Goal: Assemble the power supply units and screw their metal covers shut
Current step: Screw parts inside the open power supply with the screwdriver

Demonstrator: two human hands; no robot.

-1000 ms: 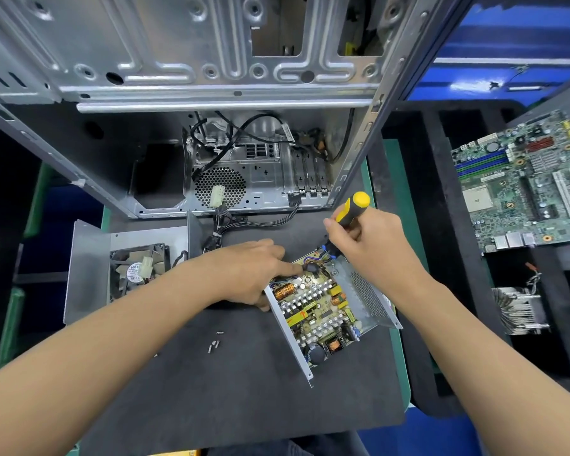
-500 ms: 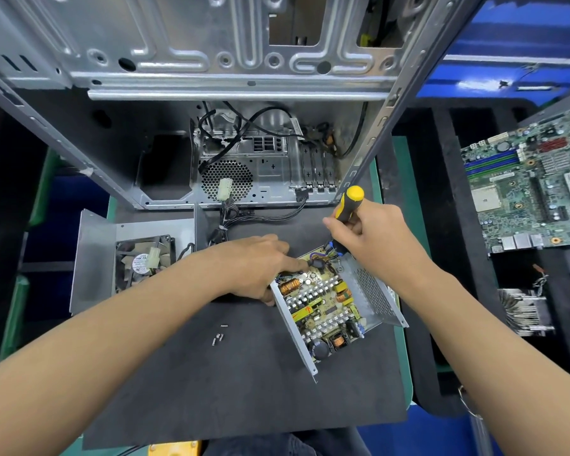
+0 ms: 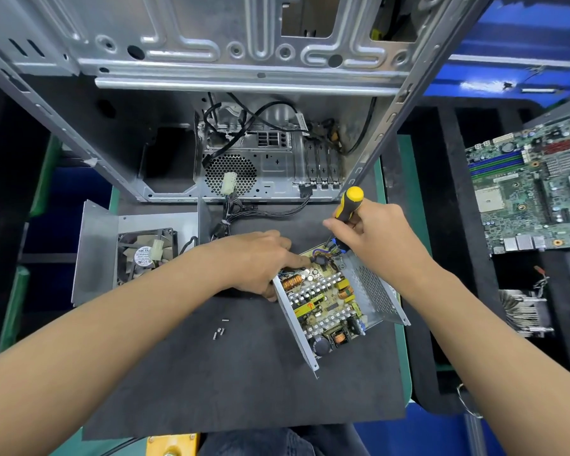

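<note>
An open power supply unit (image 3: 374, 292) lies tilted on the dark mat, its circuit board (image 3: 323, 301) exposed inside the metal shell. My left hand (image 3: 260, 261) holds the unit's far left corner, index finger reaching onto the board. My right hand (image 3: 372, 232) grips a yellow and black screwdriver (image 3: 348, 205) upright, its tip down at the board's far corner among coloured wires. The metal cover (image 3: 101, 245) with its fan (image 3: 145, 255) lies to the left. Loose screws (image 3: 218, 330) rest on the mat.
An open computer case (image 3: 231, 60) stands behind the mat, cables trailing out. A motherboard (image 3: 527, 189) lies at the right, a finned heatsink (image 3: 524, 311) below it. The dark mat (image 3: 211, 383) stretches toward me.
Both hands and the screwdriver stay at the board's far corner. The camera has shifted slightly, so the scene sits a little lower and further right in view.
</note>
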